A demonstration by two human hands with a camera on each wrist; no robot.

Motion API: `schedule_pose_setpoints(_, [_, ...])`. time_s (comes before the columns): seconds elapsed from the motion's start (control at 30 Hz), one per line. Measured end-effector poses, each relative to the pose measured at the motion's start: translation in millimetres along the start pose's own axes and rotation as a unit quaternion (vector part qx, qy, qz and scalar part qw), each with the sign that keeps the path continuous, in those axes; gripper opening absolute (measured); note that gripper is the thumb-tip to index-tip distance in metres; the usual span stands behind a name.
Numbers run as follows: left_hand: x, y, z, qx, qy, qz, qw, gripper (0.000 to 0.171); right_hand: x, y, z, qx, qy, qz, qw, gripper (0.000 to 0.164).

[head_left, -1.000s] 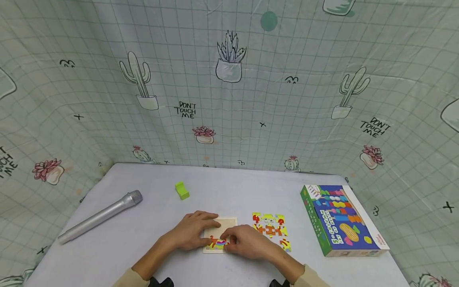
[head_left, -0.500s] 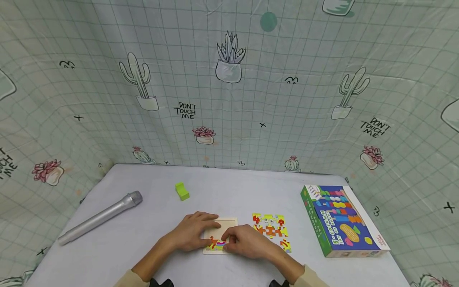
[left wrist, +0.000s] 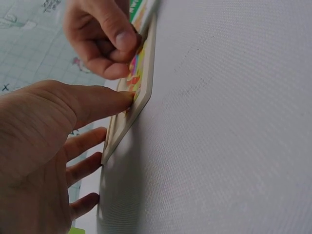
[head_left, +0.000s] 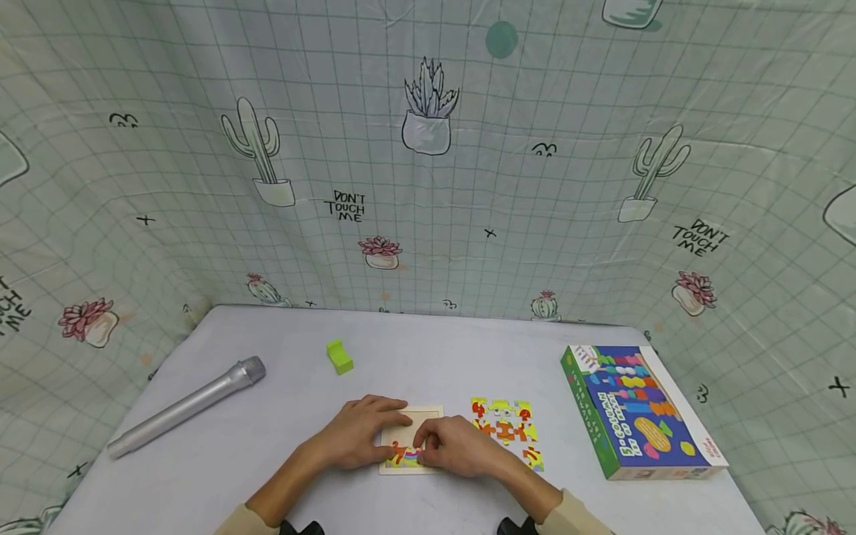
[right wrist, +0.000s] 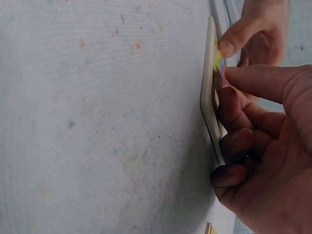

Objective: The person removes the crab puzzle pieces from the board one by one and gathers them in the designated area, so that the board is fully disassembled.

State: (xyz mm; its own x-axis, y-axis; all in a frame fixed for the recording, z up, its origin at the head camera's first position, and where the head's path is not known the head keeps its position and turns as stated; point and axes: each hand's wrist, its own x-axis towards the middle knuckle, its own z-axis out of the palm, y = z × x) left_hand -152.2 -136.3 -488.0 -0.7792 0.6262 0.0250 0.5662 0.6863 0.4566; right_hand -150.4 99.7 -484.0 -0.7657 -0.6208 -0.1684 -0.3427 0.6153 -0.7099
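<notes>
A small square wooden puzzle tray (head_left: 429, 418) lies on the table, with joined puzzle pieces (head_left: 400, 455) along its near side showing an orange animal and a rainbow band. My left hand (head_left: 360, 432) spreads over the tray's left side; in the left wrist view its thumb (left wrist: 114, 101) presses on the pieces by the rim while the other fingers lie along the edge. My right hand (head_left: 460, 448) has curled fingers and pinches a puzzle piece low over the tray's near right corner. That piece is mostly hidden by the fingers.
Right of the tray lie several loose yellow-and-red puzzle pieces (head_left: 504, 431). A blue and green game box (head_left: 645, 412) sits farther right. A silver microphone (head_left: 190, 405) lies at the left, and a lime-green block (head_left: 339, 357) stands behind the left hand.
My right hand has shifted slightly right, its fingertips drawn closer together, showing more of the rainbow pieces. My left hand stays in place on the tray.
</notes>
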Motion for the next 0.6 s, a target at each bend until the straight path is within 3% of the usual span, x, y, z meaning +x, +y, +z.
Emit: schedule_pose_setpoints(0.6, [-1.1,2.7,-2.1,0.0,-0.002,-0.004,1.0,0.043,0.8,4.4,2.1,0.024,0.017,-0.017,0.999,0.01])
